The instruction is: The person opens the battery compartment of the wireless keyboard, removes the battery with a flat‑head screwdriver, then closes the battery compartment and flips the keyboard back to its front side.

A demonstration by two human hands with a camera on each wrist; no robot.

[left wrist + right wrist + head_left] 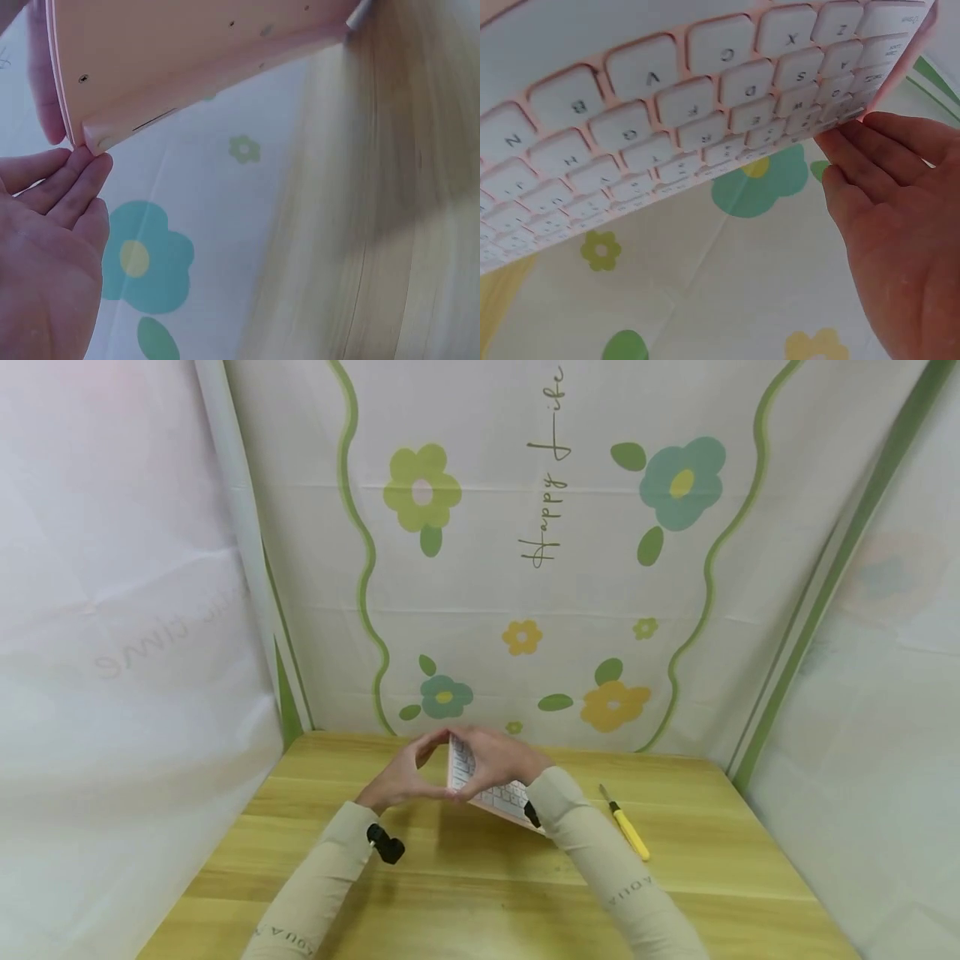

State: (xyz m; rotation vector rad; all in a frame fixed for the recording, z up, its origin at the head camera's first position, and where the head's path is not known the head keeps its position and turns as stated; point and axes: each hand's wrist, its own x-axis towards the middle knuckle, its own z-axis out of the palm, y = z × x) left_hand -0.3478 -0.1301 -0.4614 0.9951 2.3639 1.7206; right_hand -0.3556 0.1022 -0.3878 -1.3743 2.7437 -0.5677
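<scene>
A pink keyboard (pixel 506 797) with white keys slants in the head view, its left end raised and its right end lower, partly behind the right forearm. My left hand (pixel 405 777) holds the raised end, thumb at the near corner and fingers at the far one. From the other side, my right hand (pixel 495 760) spans the same end over the keys. The left wrist view shows the keyboard's pink underside (pixel 172 60) with small screws, and left fingertips (pixel 94 169) at its corner. White keys (pixel 686 97) fill the upper right wrist view, with right fingertips at the far edge.
A yellow-handled tool (pixel 628 831) with a thin metal tip lies on the wooden table (pixel 420 902), right of the keyboard. A white flower-print cloth (pixel 480 568) hangs behind the table, and pale cloth sides (pixel 112 693) stand left and right.
</scene>
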